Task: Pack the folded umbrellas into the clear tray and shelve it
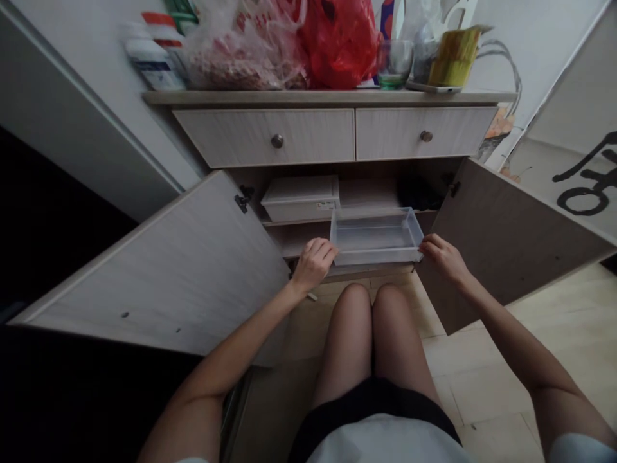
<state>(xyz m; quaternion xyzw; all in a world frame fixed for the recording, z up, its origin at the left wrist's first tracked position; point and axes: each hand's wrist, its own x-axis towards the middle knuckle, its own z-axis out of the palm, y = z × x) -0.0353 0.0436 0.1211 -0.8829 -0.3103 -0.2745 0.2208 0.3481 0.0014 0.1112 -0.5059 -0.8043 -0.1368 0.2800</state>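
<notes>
A clear plastic bin point(378, 256) hangs level in front of the open cabinet, and nothing shows inside it. My left hand point(315, 258) grips its left end with the fingers closed. At the opposite end, my right hand point(441, 254) pinches the bin's right side. Behind the bin are the cabinet's shelves; a white lidded box point(301, 198) sits on the upper shelf point(369, 193), left of the middle. Something dark point(419, 193) lies on that shelf at the right, too dim to name.
Both doors stand open, the left door point(159, 270) and the right door point(511, 244) flanking my arms. Above are two shut drawers point(313, 132). Plastic bags point(342, 45), white bottles point(154, 61), a glass point(395, 64) and a yellow packet point(453, 58) crowd the cabinet top. My knees point(373, 308) are close below.
</notes>
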